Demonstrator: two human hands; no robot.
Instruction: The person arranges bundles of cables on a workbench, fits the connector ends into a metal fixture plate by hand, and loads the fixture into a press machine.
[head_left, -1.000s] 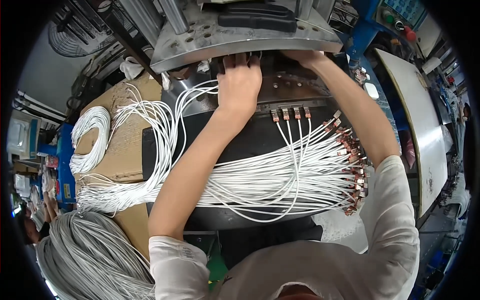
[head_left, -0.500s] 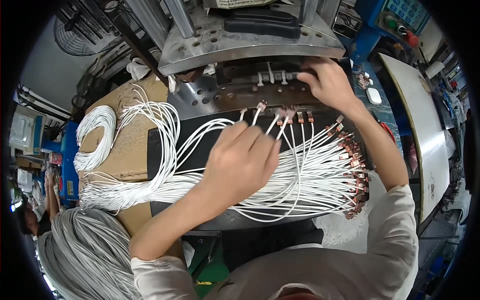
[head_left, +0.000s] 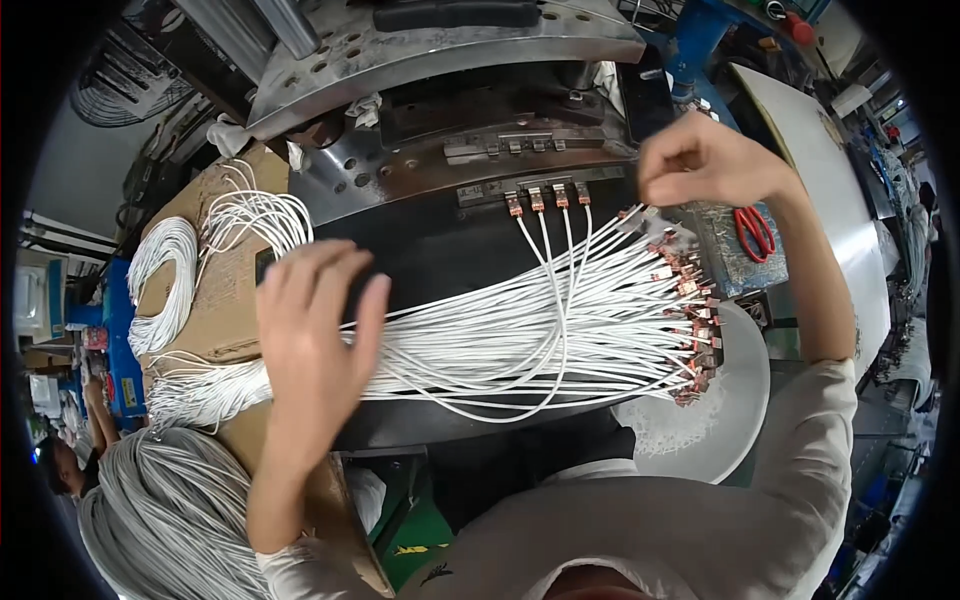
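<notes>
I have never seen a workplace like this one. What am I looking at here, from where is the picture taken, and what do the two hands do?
The picture comes from a camera worn on a person's head, looking down, so the edges bend. There is no robot: a person works with two bare hands. In front stands a grey metal machine with a dark work surface. Across it lies a bundle of thin white cables, each ending in a small copper-coloured connector. Four cables are plugged into a row of slots. The left hand hovers open above the cables. The right hand is closed near the connector ends; whether it holds anything is unclear. More coils lie on cardboard, and red scissors lie at the right.
</notes>
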